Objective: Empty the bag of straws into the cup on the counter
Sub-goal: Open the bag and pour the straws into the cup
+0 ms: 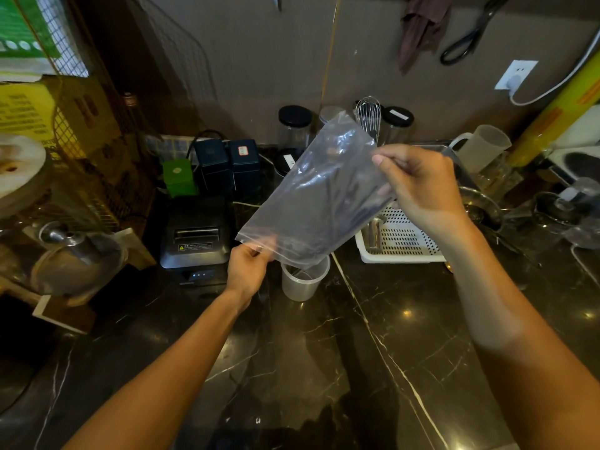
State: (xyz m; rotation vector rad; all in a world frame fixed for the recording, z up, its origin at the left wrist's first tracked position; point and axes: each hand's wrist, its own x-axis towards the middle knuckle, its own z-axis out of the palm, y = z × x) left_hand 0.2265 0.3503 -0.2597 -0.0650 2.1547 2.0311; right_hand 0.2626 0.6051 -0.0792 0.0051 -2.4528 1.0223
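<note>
Head view showed the bag (319, 193) tipped mouth-down over the cup (303, 279), which stood on the dark marble counter (373, 352) in front of the printer's (194, 235) right corner. The left hand (248, 267) was pinched on the zip edge, the right hand (418, 186) clamped on the raised bottom — dark straws (360, 206) lay inside, toward the upper end. Pouring well would likely mean keeping the mouth spread just above the rim and lifting the bottom steadily — a gentle shake if they cling.
</note>
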